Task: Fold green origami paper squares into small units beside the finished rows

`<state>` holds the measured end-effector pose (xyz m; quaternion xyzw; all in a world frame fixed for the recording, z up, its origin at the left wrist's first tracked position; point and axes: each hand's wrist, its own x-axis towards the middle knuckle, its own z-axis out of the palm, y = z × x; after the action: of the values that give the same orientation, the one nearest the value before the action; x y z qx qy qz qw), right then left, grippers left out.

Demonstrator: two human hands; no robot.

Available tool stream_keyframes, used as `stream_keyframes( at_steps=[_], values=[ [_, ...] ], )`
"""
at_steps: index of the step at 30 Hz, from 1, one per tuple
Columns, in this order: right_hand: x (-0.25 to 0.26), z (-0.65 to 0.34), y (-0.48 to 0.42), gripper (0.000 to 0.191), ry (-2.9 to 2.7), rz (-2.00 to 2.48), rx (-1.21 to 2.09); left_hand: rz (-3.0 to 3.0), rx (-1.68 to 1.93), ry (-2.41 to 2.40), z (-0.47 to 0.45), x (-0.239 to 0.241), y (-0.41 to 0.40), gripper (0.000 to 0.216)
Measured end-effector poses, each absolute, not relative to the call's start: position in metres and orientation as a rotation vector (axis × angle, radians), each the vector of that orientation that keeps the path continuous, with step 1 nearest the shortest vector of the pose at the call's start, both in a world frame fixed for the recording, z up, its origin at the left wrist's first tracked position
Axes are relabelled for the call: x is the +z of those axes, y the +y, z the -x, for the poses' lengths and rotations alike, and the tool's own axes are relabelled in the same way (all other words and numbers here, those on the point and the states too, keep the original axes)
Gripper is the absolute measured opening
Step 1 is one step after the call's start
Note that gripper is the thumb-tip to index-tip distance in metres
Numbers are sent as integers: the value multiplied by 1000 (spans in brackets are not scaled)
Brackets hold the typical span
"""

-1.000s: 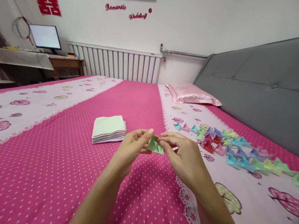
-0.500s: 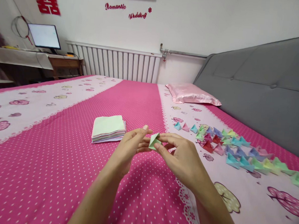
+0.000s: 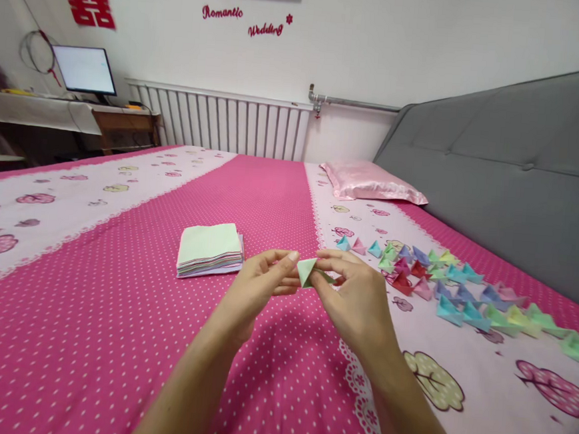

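Between my two hands, above the pink bedding, is a small piece of light green folded paper [image 3: 306, 272] with a triangular face. My right hand [image 3: 356, 292] pinches it from the right, thumb in front, with part of the paper showing beyond the fingers. At its left corner, the thumb and fingers of my left hand [image 3: 259, 285] close together; the exact contact is partly hidden. Left of the hands lies a stack of coloured paper squares [image 3: 210, 247], pale green on top. Several small folded paper boats [image 3: 450, 310] in many colours stand in rows to the right.
The bed has a pink dotted cover [image 3: 124, 338] with printed white bands. A pink pillow [image 3: 372, 181] lies near the grey headboard [image 3: 515, 154]. Behind the bed is a white radiator [image 3: 221, 121]; a monitor [image 3: 84, 70] stands on a desk at the far left.
The green folded paper has shifted slightly right and turned, so its triangular face now shows differently. My left thumb and fingers have closed in at its left corner.
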<state>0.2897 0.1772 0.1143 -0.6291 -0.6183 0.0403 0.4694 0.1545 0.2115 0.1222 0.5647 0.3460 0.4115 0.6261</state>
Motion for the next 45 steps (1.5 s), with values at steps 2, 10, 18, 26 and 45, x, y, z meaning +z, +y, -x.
stream_keyframes(
  at_steps=[2, 10, 18, 26, 45],
  values=[
    [114, -289, 178, 16, -1479, 1517, 97, -1323, 912, 818, -155, 122, 211, 35],
    [115, -288, 178, 15, -1462, 1497, 68, -1360, 848, 788, -161, 120, 209, 36],
    [115, -285, 177, 20, -1473, 1498, 74, -1387, 902, 807, -162, 120, 208, 23],
    [119, -282, 174, 29, -1587, 1433, 199, -1301, 1013, 892, -162, 119, 212, 31],
    [119, -283, 173, 17, -1587, 1368, 243, -1347, 967, 999, -153, 120, 220, 21]
  ],
)
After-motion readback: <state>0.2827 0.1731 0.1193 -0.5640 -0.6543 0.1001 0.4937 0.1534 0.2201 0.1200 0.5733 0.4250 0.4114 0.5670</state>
